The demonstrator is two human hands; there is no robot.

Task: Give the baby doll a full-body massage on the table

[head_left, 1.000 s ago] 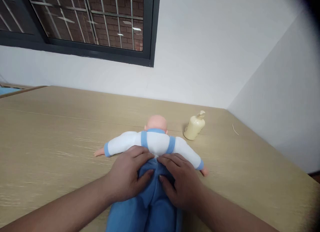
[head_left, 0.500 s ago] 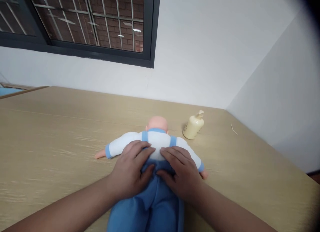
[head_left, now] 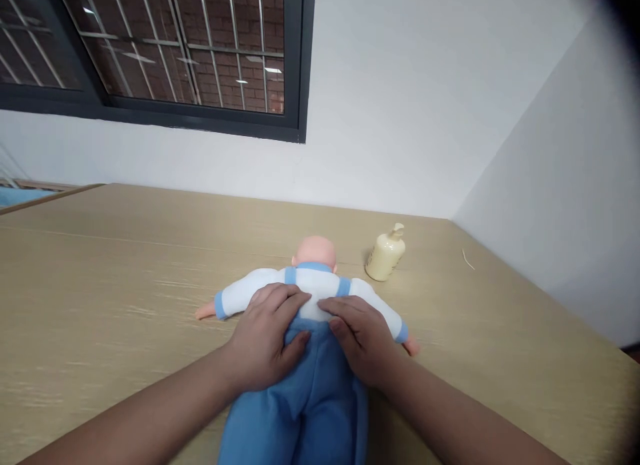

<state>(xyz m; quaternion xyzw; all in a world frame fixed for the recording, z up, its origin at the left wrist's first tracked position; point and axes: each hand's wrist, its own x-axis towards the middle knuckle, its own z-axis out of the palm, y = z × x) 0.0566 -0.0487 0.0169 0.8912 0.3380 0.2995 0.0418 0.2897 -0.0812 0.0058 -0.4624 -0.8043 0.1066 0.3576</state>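
A baby doll (head_left: 313,378) in a white top and blue overalls lies face down, its head away from me and its arms spread to both sides. My left hand (head_left: 267,335) rests flat on the left side of its back, fingers extended. On the right side of the back lies my right hand (head_left: 363,331), its fingers stretched towards the middle and its thumb near the waistband. A narrow strip of white fabric shows between the fingertips of both hands. Neither hand grasps anything.
A cream pump bottle (head_left: 385,255) stands to the right of the doll's head on the wooden table (head_left: 125,271). A thin pale strand (head_left: 467,259) lies farther right. Behind are a white wall (head_left: 390,118) and a barred window (head_left: 200,51).
My right thumb has moved away from the doll's midline, up and to the right. My left hand has stayed nearly in place on the back. The view has shifted slightly.
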